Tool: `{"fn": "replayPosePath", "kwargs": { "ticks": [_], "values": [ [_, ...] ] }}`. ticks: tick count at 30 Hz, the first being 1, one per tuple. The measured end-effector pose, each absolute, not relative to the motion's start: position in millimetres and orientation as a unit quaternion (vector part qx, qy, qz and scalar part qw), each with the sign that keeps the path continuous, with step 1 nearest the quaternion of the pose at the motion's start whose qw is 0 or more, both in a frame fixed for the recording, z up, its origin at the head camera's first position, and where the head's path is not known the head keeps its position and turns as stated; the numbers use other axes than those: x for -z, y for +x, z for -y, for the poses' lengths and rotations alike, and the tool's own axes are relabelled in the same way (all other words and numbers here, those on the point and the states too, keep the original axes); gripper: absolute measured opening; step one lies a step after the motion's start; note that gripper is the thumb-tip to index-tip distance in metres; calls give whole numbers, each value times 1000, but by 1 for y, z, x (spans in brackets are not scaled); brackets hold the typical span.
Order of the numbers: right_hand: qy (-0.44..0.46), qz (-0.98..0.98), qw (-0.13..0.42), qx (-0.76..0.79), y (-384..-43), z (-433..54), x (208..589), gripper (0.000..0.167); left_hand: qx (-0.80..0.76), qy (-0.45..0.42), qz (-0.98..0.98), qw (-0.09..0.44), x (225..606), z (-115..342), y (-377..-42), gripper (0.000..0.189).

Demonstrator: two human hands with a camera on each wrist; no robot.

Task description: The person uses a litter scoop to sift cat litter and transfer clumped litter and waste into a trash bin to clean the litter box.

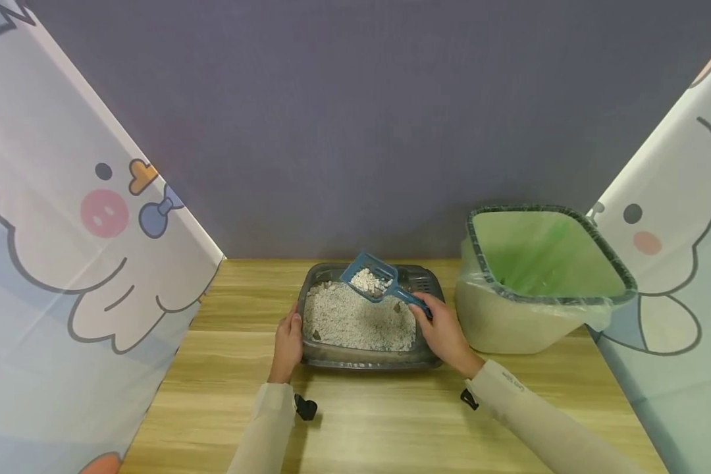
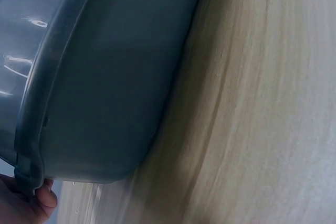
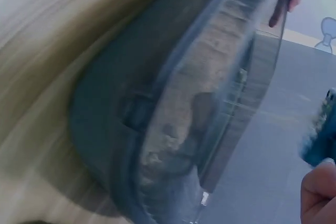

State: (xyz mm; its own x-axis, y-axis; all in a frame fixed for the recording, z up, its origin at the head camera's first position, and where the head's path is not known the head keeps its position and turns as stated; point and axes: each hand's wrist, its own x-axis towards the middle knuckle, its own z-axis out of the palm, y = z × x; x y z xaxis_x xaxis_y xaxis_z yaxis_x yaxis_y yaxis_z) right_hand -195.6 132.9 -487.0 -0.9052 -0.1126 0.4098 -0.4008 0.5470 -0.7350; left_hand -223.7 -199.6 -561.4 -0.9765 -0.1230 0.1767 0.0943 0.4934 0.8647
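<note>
A dark grey litter box (image 1: 361,363) holds pale, grainy litter (image 1: 355,322) with a few darker clumps. On the box's left side, my left hand (image 1: 287,343) grips the rim; the left wrist view shows its fingertips (image 2: 46,196) wrapped at the rim's edge. My right hand (image 1: 446,336) holds a blue litter scoop (image 1: 401,293) by its handle, over the box. A small heap of litter (image 1: 367,282) lies in the scoop's head. In the right wrist view the scoop (image 3: 320,142) shows only partly, blurred at the right edge.
To the right of the box stands a pale bin (image 1: 503,322) lined with a translucent bag, its dark rim higher than the box. The wooden tabletop (image 1: 379,428) meets a grey back wall (image 1: 343,131). Cartoon-printed panels (image 1: 47,197) flank both sides.
</note>
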Motion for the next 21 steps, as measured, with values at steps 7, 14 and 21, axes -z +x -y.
{"fn": "replayPosePath", "kwargs": {
  "ticks": [7, 14, 21],
  "values": [
    [148, 876, 140, -437, -194, -136, 473, 37, 501, 1, 857, 123, 563, 200, -223, 48],
    [162, 878, 128, -431, -191, -141, 460, 36, 503, 2, 856, 120, 563, 198, -222, 49],
    [179, 881, 135, -418, -190, -139, 455, 30, 502, 9, 858, 110, 562, 198, -223, 50]
  ]
}}
